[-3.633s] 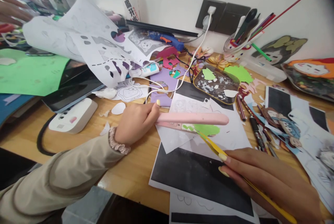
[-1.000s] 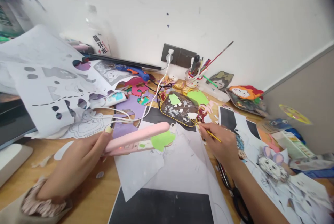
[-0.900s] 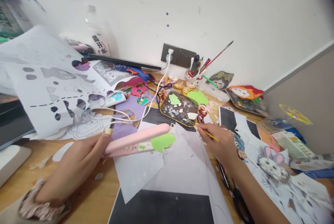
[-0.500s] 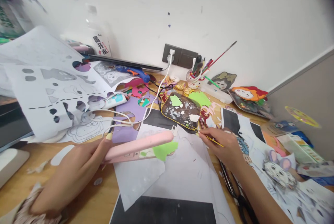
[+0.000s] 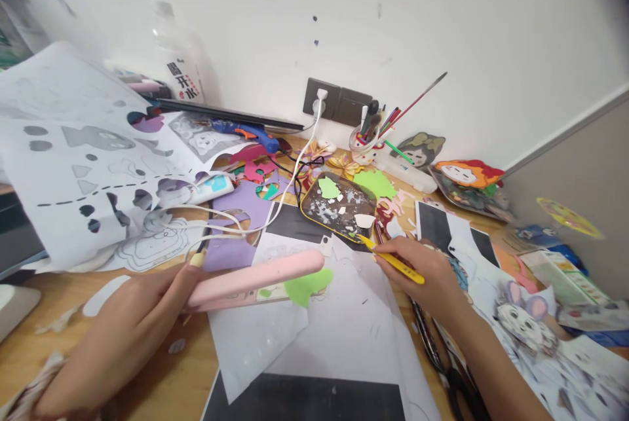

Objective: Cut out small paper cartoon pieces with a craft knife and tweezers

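Left hand (image 5: 132, 323) grips the long pink clamp iron (image 5: 255, 274) pinching a green paper cutout (image 5: 305, 285) — right hand (image 5: 422, 274) holds yellow tweezers (image 5: 390, 258) at the dark tray's (image 5: 314, 201) near edge; clutter crowds every side.

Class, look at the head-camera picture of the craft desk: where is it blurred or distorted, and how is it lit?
Head view: soft, even light with faint shadows; cut-out paper sheets and bottle at far left are smeared; wall line at right bows, corners darken; left hand on the pink iron and right hand with yellow tweezers stay fairly sharp.
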The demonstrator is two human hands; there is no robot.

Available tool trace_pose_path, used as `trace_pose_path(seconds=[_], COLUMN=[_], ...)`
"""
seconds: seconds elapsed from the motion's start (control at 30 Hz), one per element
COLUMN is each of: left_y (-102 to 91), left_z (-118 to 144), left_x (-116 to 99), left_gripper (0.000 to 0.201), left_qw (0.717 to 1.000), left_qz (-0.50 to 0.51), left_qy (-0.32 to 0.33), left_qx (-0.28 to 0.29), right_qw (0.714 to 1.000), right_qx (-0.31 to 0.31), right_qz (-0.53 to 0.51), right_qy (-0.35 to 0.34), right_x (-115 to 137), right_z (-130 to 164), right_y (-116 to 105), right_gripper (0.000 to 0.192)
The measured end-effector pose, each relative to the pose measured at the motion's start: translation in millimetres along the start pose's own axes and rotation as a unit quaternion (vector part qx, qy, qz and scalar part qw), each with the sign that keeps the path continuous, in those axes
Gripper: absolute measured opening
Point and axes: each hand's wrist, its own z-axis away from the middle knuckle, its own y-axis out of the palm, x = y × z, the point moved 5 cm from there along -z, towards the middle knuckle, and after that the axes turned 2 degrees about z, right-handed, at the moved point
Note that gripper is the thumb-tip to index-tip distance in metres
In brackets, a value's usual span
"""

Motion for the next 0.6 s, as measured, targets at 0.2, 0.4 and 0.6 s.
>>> trace_pose_path(seconds=[0.2, 0.4, 0.6], left_y=[-0.3, 2.6, -0.8], left_z=[0, -1, -1], left_x=[1, 2, 0], left_gripper=[0.054, 0.054, 0.052], left_qw=[1.000, 0.999, 0.999], left_qz=[0.015, 0.030, 0.031], left_qy=[-0.011, -0.013, -0.005], left_qx=[0.007, 0.017, -0.003], right_qw=[0.999, 0.999, 0.993], right_qx=[0.027, 0.011, -0.045], right_qz=[-0.017, -0.041, -0.059], right_qy=[-0.013, 0.019, 0.093], right_x=[2, -1, -8], right_z=[-2, -2, 3], right_y=[2, 1, -3], right_gripper=[0.012, 0.011, 0.012])
